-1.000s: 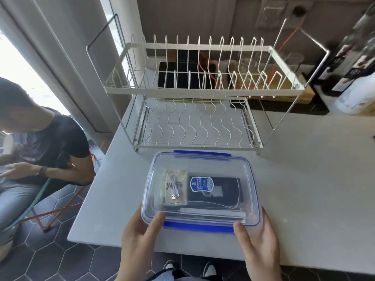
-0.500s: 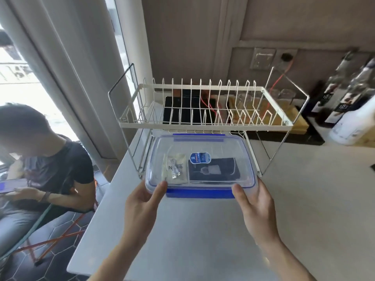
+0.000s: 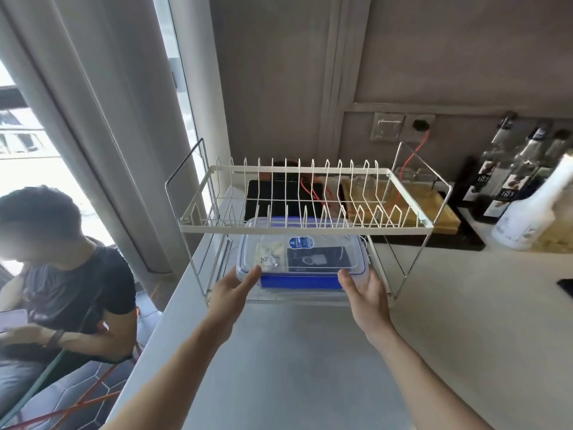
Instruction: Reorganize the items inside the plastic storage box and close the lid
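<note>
The plastic storage box (image 3: 302, 259) sits in the lower tier of the white wire dish rack (image 3: 305, 209), under the upper row of prongs, its near end facing the person. The clear lid (image 3: 322, 243) is on, and the blue latch flap (image 3: 302, 281) on the near side hangs down over the front wall. Through the lid show a small packet with a cable (image 3: 269, 255) on the left and a flat black item (image 3: 317, 257) on the right.

Both hands hold the near corners. The left hand (image 3: 231, 288) has its thumb laid against the left corner of the lid rim, the rest of its fingers hidden under or behind the box; the right hand (image 3: 364, 288) cups the right corner with its fingers curled round the box wall — a grip on each corner, neither hand free.

By my reading the box is light: thin clear plastic with only a few small, flat things inside. The walls are stiff enough to carry from the ends, but the smooth plastic could slip in dry fingers, and the contents will likely slide if it tilts. The corners under the rim look the best place to hold — the rim gives a ledge. The latch flap is a poor handle, since it hinges. The rack wires stand just beside the box walls on both sides, so knuckles have little room there.

The rack stands on the pale desk (image 3: 465, 321); a seated person (image 3: 62, 274) is at the left, bottles (image 3: 527, 218) at the right.
</note>
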